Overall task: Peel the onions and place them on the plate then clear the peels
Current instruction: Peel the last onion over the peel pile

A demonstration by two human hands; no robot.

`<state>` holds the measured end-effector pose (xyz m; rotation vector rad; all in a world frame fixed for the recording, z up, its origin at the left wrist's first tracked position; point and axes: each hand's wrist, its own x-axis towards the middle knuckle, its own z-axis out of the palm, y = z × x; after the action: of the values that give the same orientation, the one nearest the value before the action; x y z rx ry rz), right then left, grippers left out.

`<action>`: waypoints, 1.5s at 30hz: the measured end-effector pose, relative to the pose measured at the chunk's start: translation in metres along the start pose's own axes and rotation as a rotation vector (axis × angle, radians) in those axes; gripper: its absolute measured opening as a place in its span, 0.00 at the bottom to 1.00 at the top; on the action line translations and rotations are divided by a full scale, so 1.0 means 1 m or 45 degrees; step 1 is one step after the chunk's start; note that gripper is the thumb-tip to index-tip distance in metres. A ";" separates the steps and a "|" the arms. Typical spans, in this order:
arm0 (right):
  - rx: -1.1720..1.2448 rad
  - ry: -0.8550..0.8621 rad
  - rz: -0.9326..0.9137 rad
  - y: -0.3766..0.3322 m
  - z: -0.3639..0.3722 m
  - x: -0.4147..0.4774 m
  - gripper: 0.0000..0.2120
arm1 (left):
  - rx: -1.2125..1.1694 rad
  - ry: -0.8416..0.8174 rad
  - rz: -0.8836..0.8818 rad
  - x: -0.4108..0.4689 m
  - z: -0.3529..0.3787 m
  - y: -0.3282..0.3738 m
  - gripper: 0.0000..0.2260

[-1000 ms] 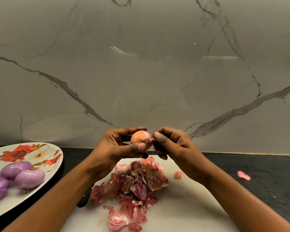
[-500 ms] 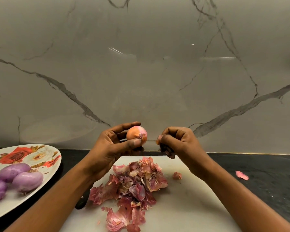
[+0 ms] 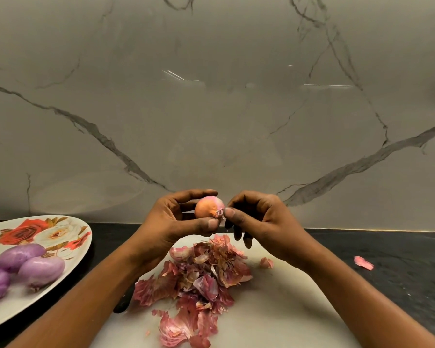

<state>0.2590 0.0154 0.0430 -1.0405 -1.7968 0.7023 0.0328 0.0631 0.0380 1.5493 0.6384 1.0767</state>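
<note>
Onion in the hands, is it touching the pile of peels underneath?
Apart. The head view shows the left hand holding the onion up in the air, with its thumb and a clear gap between it and the peel pile.

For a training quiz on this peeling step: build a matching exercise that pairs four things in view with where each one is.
Things:
1. round orange-pink onion
2. smooth purple peeled onions
3. heap of reddish papery peels
4. lone pink peel scrap

Places:
A. on the dark stone countertop
B. on the white cutting board
C. in the grip of the left hand
D. on the floral oval plate

Pairs: 1-C, 2-D, 3-B, 4-A.
</note>
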 end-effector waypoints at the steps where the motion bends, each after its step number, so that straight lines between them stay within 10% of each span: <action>1: 0.009 0.002 0.010 0.000 -0.001 0.000 0.05 | -0.027 -0.005 -0.001 0.000 0.000 0.000 0.25; 13: 0.612 -0.024 0.088 -0.005 -0.002 0.002 0.10 | -0.441 -0.050 -0.060 0.003 -0.006 0.002 0.19; 19: 0.269 0.058 0.104 -0.003 -0.006 0.001 0.03 | -0.446 -0.077 -0.097 0.004 -0.004 0.001 0.23; 34: 0.009 0.102 -0.107 0.008 -0.004 0.002 0.23 | -0.181 -0.151 -0.083 0.000 -0.003 -0.001 0.25; 45: -0.314 0.264 -0.357 0.018 -0.004 0.003 0.11 | -0.006 -0.260 -0.087 0.000 -0.005 -0.007 0.19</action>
<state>0.2681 0.0271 0.0313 -0.9545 -1.8278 0.1981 0.0291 0.0670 0.0311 1.5976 0.5441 0.8556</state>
